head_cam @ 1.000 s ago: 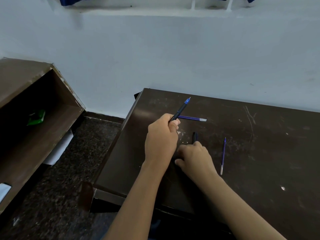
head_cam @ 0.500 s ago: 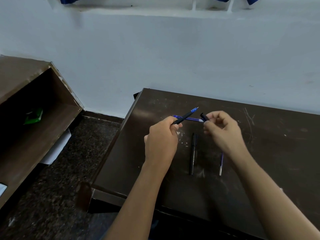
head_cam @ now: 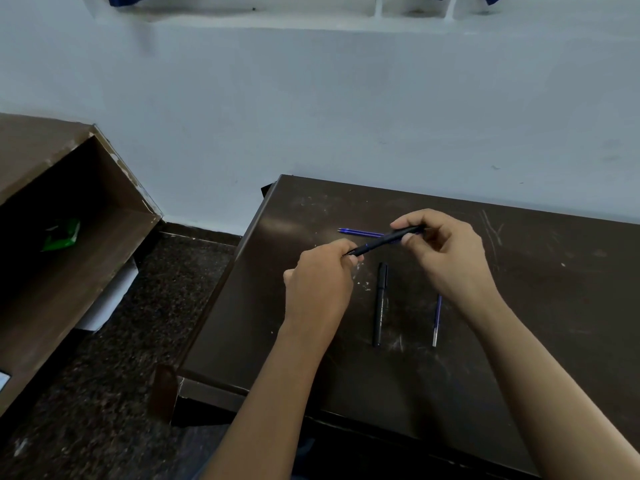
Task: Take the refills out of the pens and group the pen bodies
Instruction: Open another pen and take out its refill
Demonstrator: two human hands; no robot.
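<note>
A black pen (head_cam: 382, 241) is held slantwise above the dark table (head_cam: 540, 306). My left hand (head_cam: 318, 278) grips its lower end and my right hand (head_cam: 446, 251) pinches its upper end. A second black pen body (head_cam: 380, 303) lies on the table just below the hands, pointing toward me. One blue refill (head_cam: 360, 232) lies crosswise behind the held pen, partly hidden by it. Another blue refill (head_cam: 437, 320) lies to the right of the pen body, its far end under my right wrist.
The table's left edge (head_cam: 221, 285) drops to a dark speckled floor (head_cam: 114, 375). A brown wooden shelf unit (head_cam: 69, 237) stands at the left with a green item (head_cam: 60, 233) inside. A pale wall (head_cam: 346, 116) stands right behind the table.
My right hand came up off the table, left a black pen body lying there, and now closes on the upper end of the pen held by my left hand; its blue tip is covered.
</note>
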